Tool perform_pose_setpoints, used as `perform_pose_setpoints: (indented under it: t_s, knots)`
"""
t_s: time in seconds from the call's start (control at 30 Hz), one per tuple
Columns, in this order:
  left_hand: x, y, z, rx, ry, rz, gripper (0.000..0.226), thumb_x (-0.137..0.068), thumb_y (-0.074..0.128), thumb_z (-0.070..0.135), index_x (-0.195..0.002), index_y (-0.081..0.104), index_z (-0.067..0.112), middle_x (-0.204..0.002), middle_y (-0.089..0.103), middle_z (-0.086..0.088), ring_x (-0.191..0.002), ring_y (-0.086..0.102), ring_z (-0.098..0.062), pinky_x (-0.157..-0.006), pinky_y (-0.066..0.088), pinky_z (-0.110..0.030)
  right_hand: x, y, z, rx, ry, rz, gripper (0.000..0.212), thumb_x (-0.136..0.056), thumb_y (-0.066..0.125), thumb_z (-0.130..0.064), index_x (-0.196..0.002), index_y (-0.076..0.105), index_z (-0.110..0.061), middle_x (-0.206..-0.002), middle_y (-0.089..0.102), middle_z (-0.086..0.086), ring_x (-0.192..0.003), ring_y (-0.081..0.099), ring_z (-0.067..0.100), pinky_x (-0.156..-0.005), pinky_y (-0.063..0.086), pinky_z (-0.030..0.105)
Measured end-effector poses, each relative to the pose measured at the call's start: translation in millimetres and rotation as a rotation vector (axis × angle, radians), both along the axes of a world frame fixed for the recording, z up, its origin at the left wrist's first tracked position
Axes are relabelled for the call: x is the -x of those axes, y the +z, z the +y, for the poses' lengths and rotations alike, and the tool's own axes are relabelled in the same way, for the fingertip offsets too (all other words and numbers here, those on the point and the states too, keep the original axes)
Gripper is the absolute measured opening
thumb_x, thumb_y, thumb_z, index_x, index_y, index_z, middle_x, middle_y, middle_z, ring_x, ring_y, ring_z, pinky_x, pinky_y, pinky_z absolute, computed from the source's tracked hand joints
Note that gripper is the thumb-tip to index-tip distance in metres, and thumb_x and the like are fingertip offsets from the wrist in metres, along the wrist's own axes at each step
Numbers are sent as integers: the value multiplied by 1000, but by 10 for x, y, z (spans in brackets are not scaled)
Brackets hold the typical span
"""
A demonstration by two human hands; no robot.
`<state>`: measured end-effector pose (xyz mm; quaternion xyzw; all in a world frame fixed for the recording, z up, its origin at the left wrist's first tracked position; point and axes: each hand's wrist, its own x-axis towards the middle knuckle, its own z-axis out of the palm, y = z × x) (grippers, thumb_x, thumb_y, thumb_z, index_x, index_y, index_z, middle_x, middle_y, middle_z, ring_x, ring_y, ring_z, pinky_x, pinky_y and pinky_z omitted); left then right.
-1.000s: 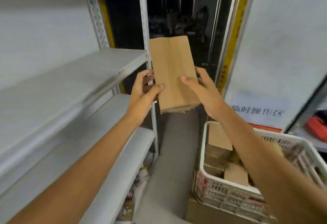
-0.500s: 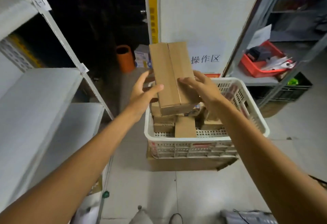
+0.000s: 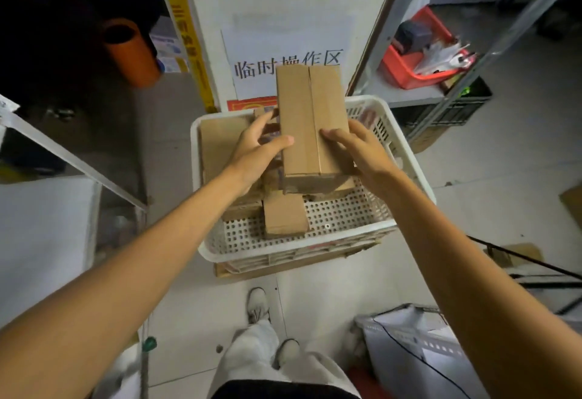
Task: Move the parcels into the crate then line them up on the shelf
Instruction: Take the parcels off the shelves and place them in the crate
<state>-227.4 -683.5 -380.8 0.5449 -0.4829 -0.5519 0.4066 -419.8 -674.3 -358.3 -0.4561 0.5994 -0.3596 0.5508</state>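
Note:
A long brown cardboard parcel (image 3: 310, 121) is held between both hands above a white perforated plastic crate (image 3: 406, 162) on the floor. My left hand (image 3: 256, 154) grips its left side, thumb across the top face. My right hand (image 3: 362, 150) holds its right side, thumb on top. Inside the crate lie several smaller cardboard parcels, one (image 3: 283, 216) near the front and a flat one (image 3: 220, 143) at the left. The white shelf (image 3: 41, 235) is at the left edge.
A grey metal rack at the right carries a red tray (image 3: 409, 68) of oddments. An orange tube (image 3: 132, 52) stands at the back left. A white bag (image 3: 419, 351) lies on the floor at lower right. My shoes (image 3: 258, 304) are just before the crate.
The view has swung from the left shelf round and down to the crate. The parcel has stayed in both hands and now hangs over the crate.

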Motion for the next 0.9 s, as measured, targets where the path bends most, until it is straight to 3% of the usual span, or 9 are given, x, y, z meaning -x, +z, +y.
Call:
perform_pose_setpoints:
  t_s: [0.1, 0.23, 0.3, 0.47, 0.63, 0.83, 0.9]
  knots:
    - [254, -135, -253, -48, -85, -25, 71, -86, 69, 22, -147, 33, 18, -151, 35, 0, -136, 32, -11, -103, 33, -24, 294, -117, -125, -57, -46, 22, 59, -73, 71, -47, -127, 56, -27, -117, 66, 1, -106, 64, 21, -90, 54, 47]
    - [685, -276, -498, -99, -164, -9, 71, -88, 66, 18, -148, 29, 17, -155, 30, -4, -143, 24, -16, -104, 30, -25, 668, -257, -267, -90, -143, 56, 42, -78, 70, -45, -115, 61, -30, -111, 66, 1, -103, 64, 23, -84, 55, 43]
    - [892, -322, -608, -126, -193, -4, 72, -87, 66, 17, -149, 28, 17, -155, 30, -6, -144, 24, -18, -111, 30, -32, 857, -342, -351, -108, -165, 62, 36, -84, 68, -41, -117, 59, -30, -111, 64, 1, -105, 63, 22, -79, 53, 36]
    - [1324, -477, -832, -199, -199, -47, 79, -85, 68, 27, -150, 25, 22, -155, 29, -7, -142, 28, -19, -114, 28, -46, 1325, -643, -671, -132, -181, 52, 49, -83, 69, -41, -128, 57, -27, -113, 66, 0, -103, 64, 19, -85, 54, 37]
    - [1597, -632, -1103, -240, -72, -138, 70, -90, 63, 15, -149, 27, 24, -155, 29, -6, -142, 27, -19, -112, 33, -42, 1549, -978, -1142, -194, -92, 8, 59, -79, 72, -39, -133, 52, -29, -117, 65, -2, -107, 62, 19, -95, 50, 46]
    - [1721, -789, -1392, -248, 15, -241, 71, -88, 64, 5, -147, 30, 21, -154, 31, -8, -136, 39, -23, -107, 41, -45, 1580, -1250, -1569, -251, -1, -44, 49, -87, 67, -29, -133, 51, -25, -122, 63, 0, -109, 61, 18, -97, 49, 43]
    - [1733, -837, -1444, -217, 29, -297, 71, -88, 62, 1, -148, 28, 20, -152, 34, -5, -133, 41, -17, -105, 43, -34, 1537, -1325, -1696, -254, 24, -43, 49, -87, 67, -27, -134, 51, -23, -124, 62, 0, -110, 60, 18, -97, 49, 40]
